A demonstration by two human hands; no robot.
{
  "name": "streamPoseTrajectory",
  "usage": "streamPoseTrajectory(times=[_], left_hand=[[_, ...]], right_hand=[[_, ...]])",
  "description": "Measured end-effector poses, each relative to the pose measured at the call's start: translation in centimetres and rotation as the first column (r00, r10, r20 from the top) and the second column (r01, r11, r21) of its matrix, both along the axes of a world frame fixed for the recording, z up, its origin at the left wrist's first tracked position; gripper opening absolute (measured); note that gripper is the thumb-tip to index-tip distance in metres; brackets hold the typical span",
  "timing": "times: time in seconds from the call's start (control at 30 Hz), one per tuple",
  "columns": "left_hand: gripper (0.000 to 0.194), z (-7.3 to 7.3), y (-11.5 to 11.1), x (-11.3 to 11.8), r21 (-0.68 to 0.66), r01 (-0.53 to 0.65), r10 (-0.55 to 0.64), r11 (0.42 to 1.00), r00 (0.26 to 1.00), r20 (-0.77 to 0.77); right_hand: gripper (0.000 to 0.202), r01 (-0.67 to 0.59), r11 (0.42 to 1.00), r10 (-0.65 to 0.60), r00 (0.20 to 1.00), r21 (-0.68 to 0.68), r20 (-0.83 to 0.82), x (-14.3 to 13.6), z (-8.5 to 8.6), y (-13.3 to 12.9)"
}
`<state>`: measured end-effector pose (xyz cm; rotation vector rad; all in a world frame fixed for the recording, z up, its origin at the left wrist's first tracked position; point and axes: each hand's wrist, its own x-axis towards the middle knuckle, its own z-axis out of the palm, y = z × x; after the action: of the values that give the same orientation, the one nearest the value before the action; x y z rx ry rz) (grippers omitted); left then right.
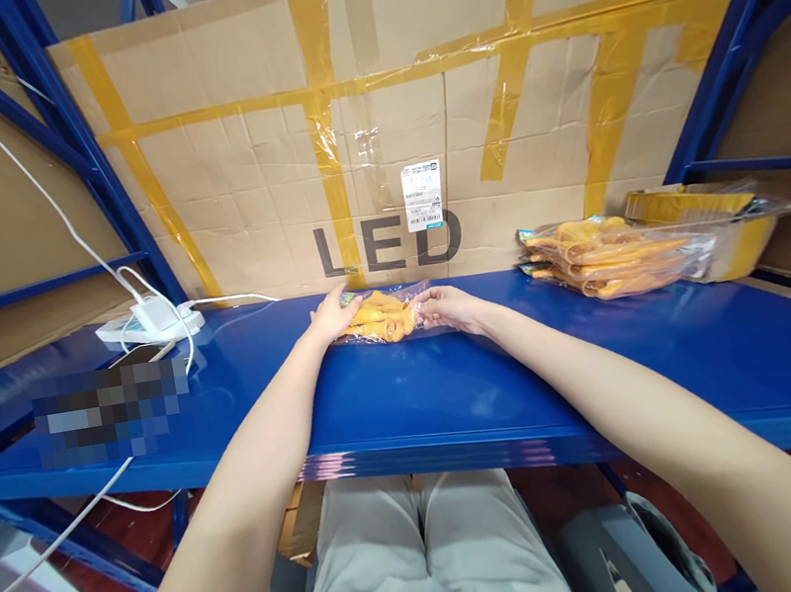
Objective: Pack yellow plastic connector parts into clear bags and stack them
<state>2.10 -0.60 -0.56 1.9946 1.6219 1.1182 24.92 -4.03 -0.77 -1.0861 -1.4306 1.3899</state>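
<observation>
A clear plastic bag of yellow-orange items [380, 316] lies on the blue shelf, in front of the cardboard. What kind of items they are, I cannot make out. At the bag's left end, my left hand [331, 316] grips it, thumb toward the far side. My right hand [454, 308] has its fingers closed on the loose plastic at the right end. Off to the right, a stack of similar bags [603, 255] lies apart from both hands.
A blue metal shelf [412, 398] spans the view, backed by a taped cardboard sheet [236, 191] marked LED. A white power strip [151, 322] with cables stands at left, near a blurred dark object [111, 396]. An open-topped box [722, 229] sits behind the stacked bags.
</observation>
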Motion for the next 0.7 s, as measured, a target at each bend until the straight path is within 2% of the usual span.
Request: streamPoseTrajectory(times=[0.1,0.23,0.4,0.7], left_hand=[[0.070,-0.7,0.6,-0.2,-0.058,-0.016,0.016,0.998,1.000,-0.015],[0.067,-1.1,1.0,0.0,-0.096,0.022,-0.015,0.995,0.997,0.078],[0.061,-0.8,0.4,0.3,-0.148,0.073,-0.045,0.986,0.981,0.188],[0.055,-0.4,-0.2,0.6,-0.174,0.061,-0.027,0.983,0.981,0.191]], right_hand=[[0.019,0.072,0.997,-0.072,0.997,-0.037,0.018,-0.2,0.2,-0.2],[0.021,0.098,0.995,-0.097,0.995,-0.028,0.028,-0.5,0.3,-0.3],[0.023,0.079,0.997,-0.079,0.996,-0.012,0.046,-0.6,0.2,-0.4],[0.018,0.130,0.991,-0.132,0.989,0.033,0.070,-0.9,-0.2,-0.1]])
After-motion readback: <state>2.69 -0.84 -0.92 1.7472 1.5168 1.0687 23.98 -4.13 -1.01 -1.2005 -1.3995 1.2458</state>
